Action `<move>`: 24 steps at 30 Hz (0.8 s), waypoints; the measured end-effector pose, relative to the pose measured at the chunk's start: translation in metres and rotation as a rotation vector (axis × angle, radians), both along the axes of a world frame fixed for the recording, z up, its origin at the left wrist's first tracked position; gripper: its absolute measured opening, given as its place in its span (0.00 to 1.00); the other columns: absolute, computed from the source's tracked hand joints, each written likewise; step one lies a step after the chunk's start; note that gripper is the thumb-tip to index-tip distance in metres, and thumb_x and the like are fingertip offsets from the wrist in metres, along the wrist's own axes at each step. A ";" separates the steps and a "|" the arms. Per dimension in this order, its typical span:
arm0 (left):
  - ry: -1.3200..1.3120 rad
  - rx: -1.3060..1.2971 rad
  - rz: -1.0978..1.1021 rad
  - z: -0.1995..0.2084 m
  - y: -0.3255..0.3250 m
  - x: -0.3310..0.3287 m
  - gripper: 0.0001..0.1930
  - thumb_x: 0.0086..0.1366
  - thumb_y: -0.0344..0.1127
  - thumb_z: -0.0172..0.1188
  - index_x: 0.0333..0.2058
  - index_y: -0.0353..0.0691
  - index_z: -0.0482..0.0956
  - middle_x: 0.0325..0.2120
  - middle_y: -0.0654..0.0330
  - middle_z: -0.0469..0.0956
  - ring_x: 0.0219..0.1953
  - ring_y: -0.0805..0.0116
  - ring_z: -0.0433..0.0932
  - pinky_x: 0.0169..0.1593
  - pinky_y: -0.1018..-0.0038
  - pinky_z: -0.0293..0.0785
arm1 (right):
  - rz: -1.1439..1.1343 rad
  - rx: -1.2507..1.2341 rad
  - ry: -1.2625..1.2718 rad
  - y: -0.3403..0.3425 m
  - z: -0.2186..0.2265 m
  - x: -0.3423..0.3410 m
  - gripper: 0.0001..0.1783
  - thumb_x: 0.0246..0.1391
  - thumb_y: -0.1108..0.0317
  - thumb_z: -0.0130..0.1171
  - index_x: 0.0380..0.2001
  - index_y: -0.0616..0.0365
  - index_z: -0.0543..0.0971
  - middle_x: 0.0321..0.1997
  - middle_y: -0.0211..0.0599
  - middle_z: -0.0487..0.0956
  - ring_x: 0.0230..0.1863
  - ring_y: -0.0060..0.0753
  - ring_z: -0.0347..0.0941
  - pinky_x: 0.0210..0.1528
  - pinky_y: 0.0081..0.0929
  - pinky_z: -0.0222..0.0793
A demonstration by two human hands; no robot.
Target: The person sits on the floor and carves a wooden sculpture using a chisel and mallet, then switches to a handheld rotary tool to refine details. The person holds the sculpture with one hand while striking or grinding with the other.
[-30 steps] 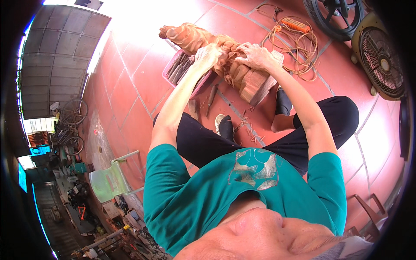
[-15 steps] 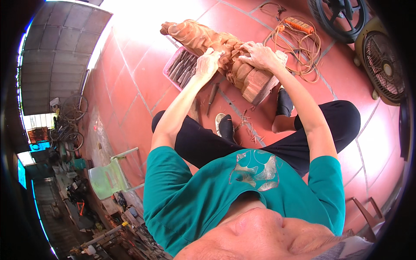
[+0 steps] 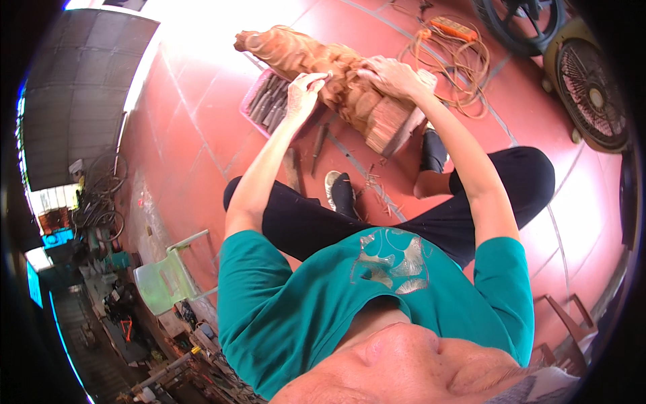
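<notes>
A carved wooden sculpture [image 3: 336, 84] with deep wavy relief lies slantwise on the floor ahead of my feet, its flat sawn end nearest me. My left hand [image 3: 303, 94] is at its left side, with thumb and forefinger pinched by the carved surface. Something small and pale shows at those fingertips, too small to name. Across the upper right part of the carving, my right hand [image 3: 396, 79] grips it with bent fingers. Beside the carving stands a pink basket [image 3: 252, 120] filled with dark chisel-like tools [image 3: 271, 101]. A slim tool [image 3: 319, 149] lies loose on the tiles.
Wood shavings [image 3: 377, 185] litter the floor near my feet. An orange power strip [image 3: 453, 28] with coiled cord [image 3: 471, 101] lies to the right, near a fan [image 3: 595, 97] and a black wheel [image 3: 525, 23]. A green chair [image 3: 161, 283] stands on the left.
The whole view has shifted slightly, moving the scene left and up. My left fingertips have drawn a little back from the carving's middle; my right hand stays on the carving.
</notes>
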State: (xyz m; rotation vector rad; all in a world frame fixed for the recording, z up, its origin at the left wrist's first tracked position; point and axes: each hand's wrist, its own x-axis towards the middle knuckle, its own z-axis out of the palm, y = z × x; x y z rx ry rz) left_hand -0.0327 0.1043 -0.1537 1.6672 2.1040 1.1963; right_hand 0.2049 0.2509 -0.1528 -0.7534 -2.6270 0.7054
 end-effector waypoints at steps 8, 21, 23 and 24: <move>0.462 -0.046 -0.032 -0.001 0.017 -0.017 0.12 0.70 0.34 0.54 0.47 0.49 0.85 0.31 0.48 0.80 0.35 0.47 0.81 0.40 0.56 0.77 | -0.028 -0.044 -0.027 -0.001 0.002 0.002 0.20 0.69 0.53 0.42 0.56 0.47 0.74 0.58 0.40 0.77 0.56 0.49 0.75 0.55 0.49 0.72; 0.473 -0.078 0.040 -0.005 0.028 -0.024 0.13 0.68 0.35 0.56 0.48 0.50 0.85 0.33 0.46 0.81 0.36 0.46 0.81 0.41 0.55 0.77 | 0.025 -0.025 0.105 0.005 -0.011 0.001 0.18 0.68 0.59 0.41 0.53 0.50 0.75 0.55 0.42 0.79 0.54 0.50 0.76 0.53 0.48 0.73; 0.460 -0.071 0.047 -0.010 0.030 -0.025 0.12 0.68 0.35 0.56 0.47 0.50 0.85 0.34 0.46 0.81 0.37 0.46 0.81 0.42 0.56 0.77 | 0.006 -0.060 0.095 0.005 -0.011 0.003 0.18 0.68 0.59 0.41 0.53 0.49 0.76 0.55 0.40 0.79 0.54 0.50 0.76 0.53 0.47 0.73; 0.450 -0.050 0.030 -0.012 0.030 -0.026 0.13 0.68 0.35 0.56 0.47 0.49 0.85 0.34 0.46 0.81 0.37 0.46 0.81 0.43 0.56 0.77 | -0.003 -0.079 0.091 0.004 -0.009 0.002 0.18 0.68 0.59 0.41 0.53 0.49 0.76 0.55 0.40 0.79 0.54 0.50 0.76 0.53 0.47 0.73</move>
